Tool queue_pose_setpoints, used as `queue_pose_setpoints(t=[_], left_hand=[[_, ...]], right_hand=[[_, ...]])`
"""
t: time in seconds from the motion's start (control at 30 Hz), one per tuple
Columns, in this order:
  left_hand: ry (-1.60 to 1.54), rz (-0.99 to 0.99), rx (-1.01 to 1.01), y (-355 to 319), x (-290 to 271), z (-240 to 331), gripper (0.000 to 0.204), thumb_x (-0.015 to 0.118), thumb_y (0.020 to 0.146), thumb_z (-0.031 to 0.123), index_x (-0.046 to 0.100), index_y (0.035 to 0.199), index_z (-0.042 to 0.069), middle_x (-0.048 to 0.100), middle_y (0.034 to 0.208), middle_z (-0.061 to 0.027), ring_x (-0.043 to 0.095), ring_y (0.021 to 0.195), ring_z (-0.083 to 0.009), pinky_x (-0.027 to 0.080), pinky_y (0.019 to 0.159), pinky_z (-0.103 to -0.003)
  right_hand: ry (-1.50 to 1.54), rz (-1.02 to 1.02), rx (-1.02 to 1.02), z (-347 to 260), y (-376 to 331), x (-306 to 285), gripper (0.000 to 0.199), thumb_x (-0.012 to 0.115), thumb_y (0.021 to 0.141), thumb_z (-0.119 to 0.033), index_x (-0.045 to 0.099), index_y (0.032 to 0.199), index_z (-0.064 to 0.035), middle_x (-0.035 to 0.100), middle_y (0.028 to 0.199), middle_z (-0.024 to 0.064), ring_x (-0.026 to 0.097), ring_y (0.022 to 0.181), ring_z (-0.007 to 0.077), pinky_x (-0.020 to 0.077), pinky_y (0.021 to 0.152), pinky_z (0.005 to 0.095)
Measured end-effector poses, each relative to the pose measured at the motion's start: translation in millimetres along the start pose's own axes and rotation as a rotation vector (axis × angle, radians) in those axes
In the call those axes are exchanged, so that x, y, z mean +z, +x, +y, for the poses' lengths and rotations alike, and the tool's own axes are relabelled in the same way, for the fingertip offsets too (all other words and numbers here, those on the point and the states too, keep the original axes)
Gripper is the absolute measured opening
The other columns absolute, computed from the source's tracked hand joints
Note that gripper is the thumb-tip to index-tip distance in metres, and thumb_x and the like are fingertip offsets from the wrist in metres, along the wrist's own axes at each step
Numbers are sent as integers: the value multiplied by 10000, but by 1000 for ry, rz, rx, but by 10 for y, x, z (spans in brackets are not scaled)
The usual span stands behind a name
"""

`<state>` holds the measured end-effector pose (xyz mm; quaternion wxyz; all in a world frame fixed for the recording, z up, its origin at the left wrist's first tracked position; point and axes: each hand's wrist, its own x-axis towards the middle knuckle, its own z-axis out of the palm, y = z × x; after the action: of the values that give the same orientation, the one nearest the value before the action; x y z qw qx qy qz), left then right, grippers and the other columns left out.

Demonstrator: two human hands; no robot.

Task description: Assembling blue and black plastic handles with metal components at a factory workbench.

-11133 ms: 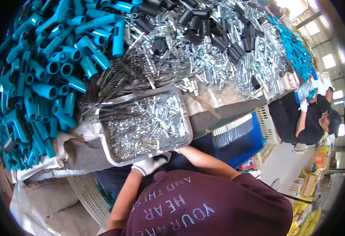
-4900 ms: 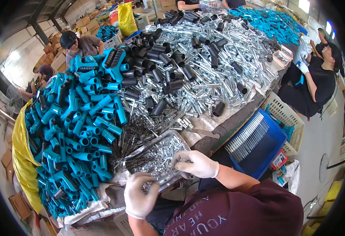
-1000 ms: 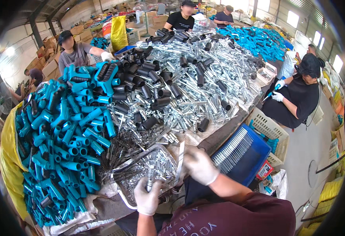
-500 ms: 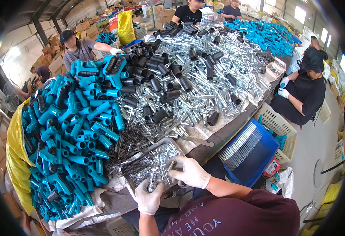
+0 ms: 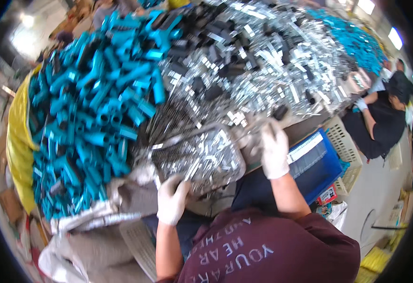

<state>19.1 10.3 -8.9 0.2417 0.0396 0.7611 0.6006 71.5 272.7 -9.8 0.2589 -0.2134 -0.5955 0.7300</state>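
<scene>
My left hand (image 5: 172, 200), in a white glove, is at the near edge of a clear plastic tray (image 5: 241, 170) of small metal parts. Its fingers look closed, but blur hides what is between them. My right hand (image 5: 276, 153), gloved too, is raised beyond the tray's right side, above the table edge. Motion smears its fingertips, which are beside a blurred flat grey strip. Dark springs (image 5: 161, 113) lie behind the tray.
Teal plastic handles (image 5: 93, 108) are heaped on the left, by a yellow sack (image 5: 20, 146). Shiny metal tubes (image 5: 272, 61) and black sleeves pile up behind. On the right are a blue bin (image 5: 326, 160) with metal rods, a cream crate (image 5: 350, 165) and a seated person (image 5: 378, 118).
My hands have moved apart: the right away to the right and up, the left slightly left. Earlier they were together over the tray with metal parts. The view has tilted downward.
</scene>
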Motion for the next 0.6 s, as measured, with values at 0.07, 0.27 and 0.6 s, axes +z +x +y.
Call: queue_pose_setpoints(t=[0.07,0.27,0.6], left_hand=[[128,-33,29,109,18,-20,210,583,866,177,642,856,-24,542,620,-22,517,597,-93,404,542,-274],[165,-19,74,34,72,-31,234,590,857,195,665,900,-22,638,677,-51,533,600,-103,420,571,-270],[-45,-214,-129,18,74,32,263,562,884,242,626,778,10,586,615,-17,448,475,-56,329,415,-223]], right_hand=[[6,11,13,-106,-44,126,228,477,1006,-203,569,1119,-29,643,916,47,604,671,78,458,492,198],[-43,-238,201,79,-183,386,239,491,1004,-254,550,1084,-37,663,951,105,621,659,113,459,503,186],[108,-345,445,90,-77,269,234,527,996,-244,589,1081,-35,643,905,62,597,602,85,431,456,172]])
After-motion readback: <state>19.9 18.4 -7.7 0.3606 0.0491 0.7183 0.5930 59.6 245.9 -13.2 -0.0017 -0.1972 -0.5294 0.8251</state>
